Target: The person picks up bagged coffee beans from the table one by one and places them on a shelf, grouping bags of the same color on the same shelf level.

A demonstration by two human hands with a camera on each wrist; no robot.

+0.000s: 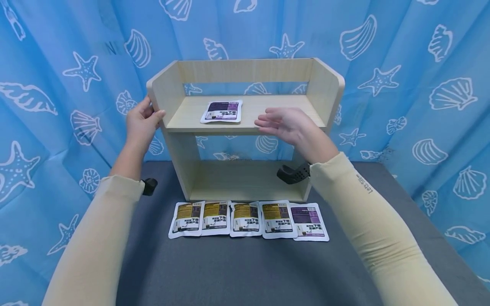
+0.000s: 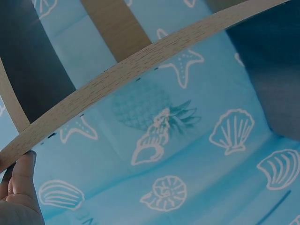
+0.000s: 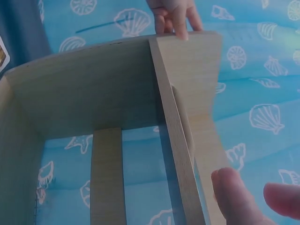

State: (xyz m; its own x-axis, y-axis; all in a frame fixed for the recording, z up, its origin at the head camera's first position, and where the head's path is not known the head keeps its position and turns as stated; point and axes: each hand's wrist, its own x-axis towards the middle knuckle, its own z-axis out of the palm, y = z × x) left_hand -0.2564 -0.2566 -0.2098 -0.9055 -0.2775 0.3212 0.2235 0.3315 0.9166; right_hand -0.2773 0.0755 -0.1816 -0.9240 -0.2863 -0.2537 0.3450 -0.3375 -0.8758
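Observation:
My left hand (image 1: 141, 123) grips the left side panel of a small pale wooden shelf unit (image 1: 245, 136), with the thumb over the panel's front edge. In the right wrist view that same left hand (image 3: 176, 16) shows at the panel's edge. My right hand (image 1: 285, 123) hovers before the upper shelf's right half, fingers extended and holding nothing. A white pouch with a dark purple label (image 1: 222, 111) lies flat on the upper shelf, left of the right hand.
Along the unit's front foot, several white pouches with gold labels (image 1: 246, 219) lie in a row on the grey tabletop (image 1: 237, 272). At the row's right end is a purple-labelled pouch (image 1: 309, 222). A blue seashell-print curtain (image 1: 245, 29) hangs behind.

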